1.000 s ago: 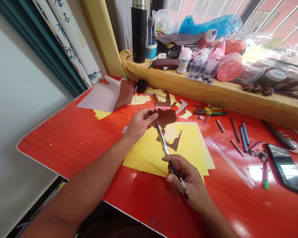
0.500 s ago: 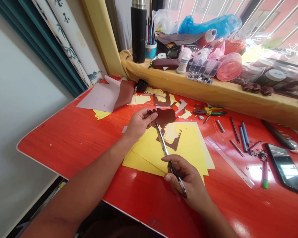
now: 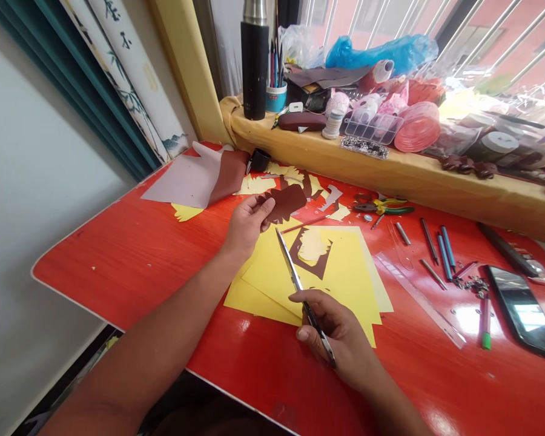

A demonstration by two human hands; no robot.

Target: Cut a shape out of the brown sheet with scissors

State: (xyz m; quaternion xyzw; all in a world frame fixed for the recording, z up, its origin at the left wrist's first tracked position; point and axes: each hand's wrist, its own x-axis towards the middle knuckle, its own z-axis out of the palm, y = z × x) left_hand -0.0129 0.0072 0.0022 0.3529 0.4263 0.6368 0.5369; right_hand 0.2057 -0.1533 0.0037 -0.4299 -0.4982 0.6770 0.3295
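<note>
While the left hand [image 3: 247, 224] pinches a ragged piece of brown card [image 3: 282, 203] between thumb and fingers, the right hand [image 3: 338, 339] grasps a pair of steel scissors [image 3: 297, 281], its fingers [image 3: 320, 321] clenched around the handles. The nearly closed blades point up and to the left, their tip close to the brown card but not touching it. That card is held in the air just above the far edge of a stack of yellow card [image 3: 345, 284], which lies on the red worktop [image 3: 118, 272]. On top of the stack sits a dark brown cut-out with a pale yellow middle [image 3: 311, 254]. Beyond the stack are scattered yellow scraps [image 3: 257, 184], and further to its left lies a grey sheet with a brown flap [image 3: 195, 178]. To its right are combination pliers with yellow and green grips [image 3: 384, 208], a clear ruler [image 3: 418, 300], blue pencils [image 3: 445, 251] and a smartphone [image 3: 522, 312]. Past the stack's far side, a padded window ledge [image 3: 390, 175] carries a black thermos flask [image 3: 254, 66] and a plastic bead organiser [image 3: 373, 128].
</note>
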